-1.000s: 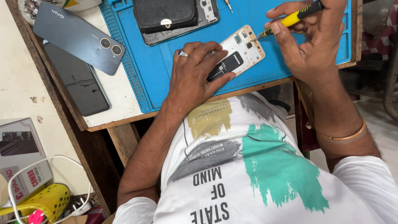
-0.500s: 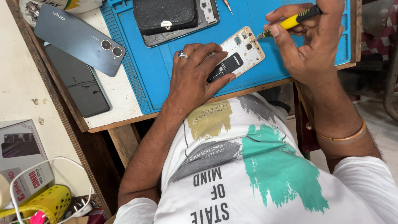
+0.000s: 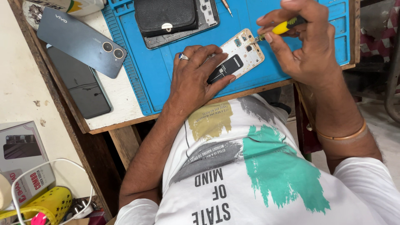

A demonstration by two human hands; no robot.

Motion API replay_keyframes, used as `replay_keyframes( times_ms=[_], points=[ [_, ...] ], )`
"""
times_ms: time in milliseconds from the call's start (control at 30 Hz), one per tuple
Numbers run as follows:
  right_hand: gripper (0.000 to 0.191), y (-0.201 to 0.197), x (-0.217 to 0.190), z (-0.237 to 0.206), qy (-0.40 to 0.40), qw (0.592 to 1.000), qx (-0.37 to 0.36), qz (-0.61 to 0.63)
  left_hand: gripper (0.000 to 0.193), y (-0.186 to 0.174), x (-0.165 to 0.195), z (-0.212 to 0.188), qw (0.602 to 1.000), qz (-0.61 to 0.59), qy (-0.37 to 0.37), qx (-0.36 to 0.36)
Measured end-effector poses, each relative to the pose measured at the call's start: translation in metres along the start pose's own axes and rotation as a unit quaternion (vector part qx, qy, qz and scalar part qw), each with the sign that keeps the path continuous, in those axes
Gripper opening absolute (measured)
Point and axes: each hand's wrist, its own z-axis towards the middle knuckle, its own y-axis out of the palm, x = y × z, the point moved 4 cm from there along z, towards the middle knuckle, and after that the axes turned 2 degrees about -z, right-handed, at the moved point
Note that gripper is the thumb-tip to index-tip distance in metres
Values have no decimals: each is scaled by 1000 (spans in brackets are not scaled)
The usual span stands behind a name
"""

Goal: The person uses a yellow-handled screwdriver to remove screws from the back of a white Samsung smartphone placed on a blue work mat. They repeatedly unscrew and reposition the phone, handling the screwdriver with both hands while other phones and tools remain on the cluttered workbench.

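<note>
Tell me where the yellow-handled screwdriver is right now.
In the head view, the yellow-handled screwdriver is pinched in the right hand, upper right over the blue mat, tip at the opened phone.
</note>
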Motion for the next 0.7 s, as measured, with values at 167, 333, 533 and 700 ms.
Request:
replay_keyframes(
  times_ms=[167,333,533,700],
  points=[
    [39,0,-12,12,-14,999,-26,-16,51,-3,2,4,999,-17,-25,-21],
    [38,5,-25,25,-37,996,-86,-8,50,-7,8,25,999,-31,-3,-16],
    [34,-2,-16,35,-48,997,-65,5,35,-9,-1,64,984,-178,15,25],
    [35,1,2,22,-35,998,-50,21,26,13,4,75,965,-249,84,-8]
  ],
)
